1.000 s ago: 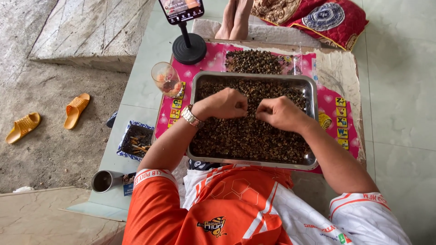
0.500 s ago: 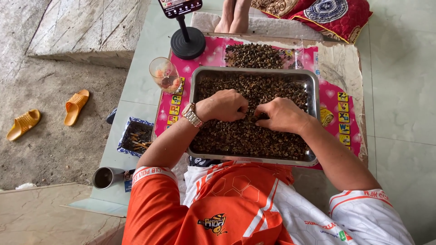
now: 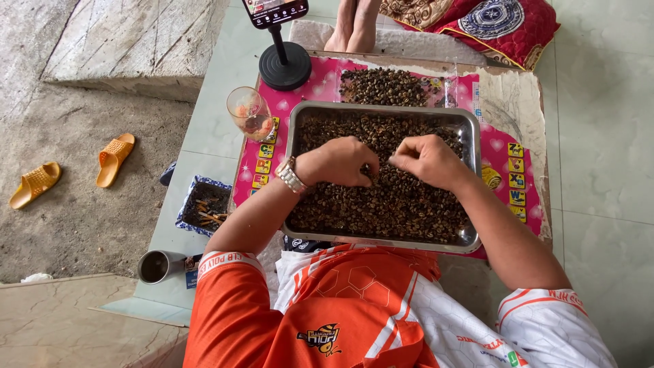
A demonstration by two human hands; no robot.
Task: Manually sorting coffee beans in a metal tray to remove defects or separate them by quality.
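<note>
Brown dried beans [image 3: 381, 204] fill the rectangular steel tray [image 3: 470, 136] before me. My left hand [image 3: 338, 161] is curled into them; my right hand [image 3: 428, 159] pinches something, which I cannot tell. At ten o'clock the stemless glass [image 3: 248, 113] risks an elbow knock.

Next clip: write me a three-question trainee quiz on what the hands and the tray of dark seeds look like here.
1. True or false: both hands are over the rectangular steel tray of small dark brown seeds.
2. Which wrist carries the metal wristwatch? A) left B) right C) neither
3. Fill in: the clear drinking glass stands on the ____ plastic mat.

Key
1. True. The left hand and right hand are curled over the seeds, fingertips close together near the tray's middle.
2. A.
3. Pink. A second seed heap lies on it beyond the tray.
</note>
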